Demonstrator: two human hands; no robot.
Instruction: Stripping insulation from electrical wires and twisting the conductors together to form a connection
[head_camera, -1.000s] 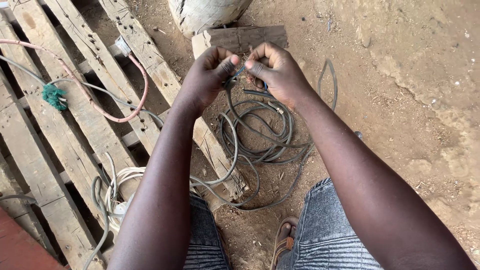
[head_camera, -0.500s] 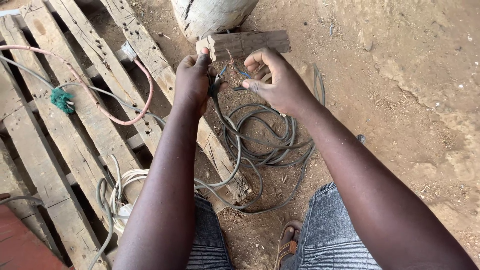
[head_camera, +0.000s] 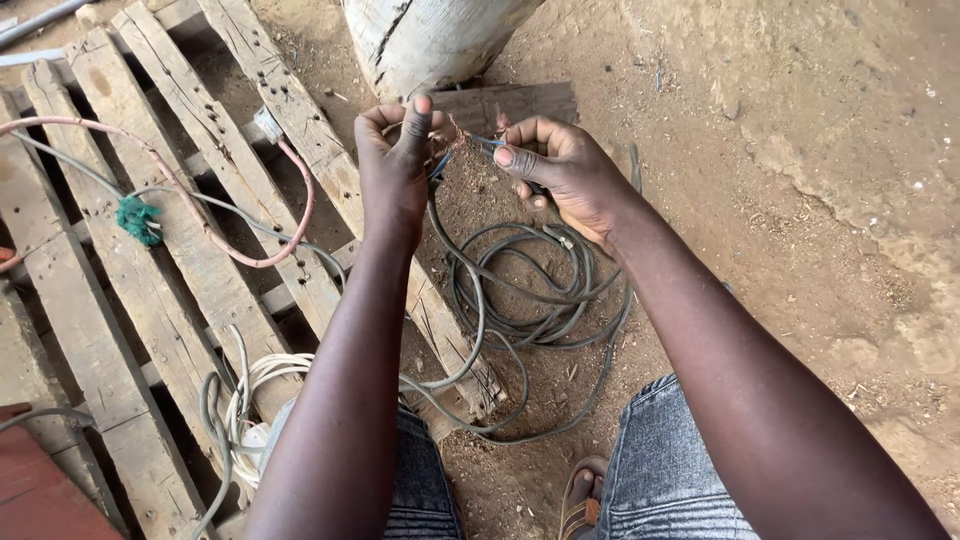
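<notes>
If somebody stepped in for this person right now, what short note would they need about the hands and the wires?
Left hand: raised, pinching the end of the grey cable.
Right hand: close beside it, gripping a small dark tool at the cable tip; bare strands seem to show there.
Cable: its loops lie coiled on the dirt below the hands, beside the wooden pallet.
Pink wire and white cables: on the pallet, untouched.
Done: cable end appears partly stripped.
Left: cannot tell how much.

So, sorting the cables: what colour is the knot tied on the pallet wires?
Green knot, clearest in the head view.
</notes>
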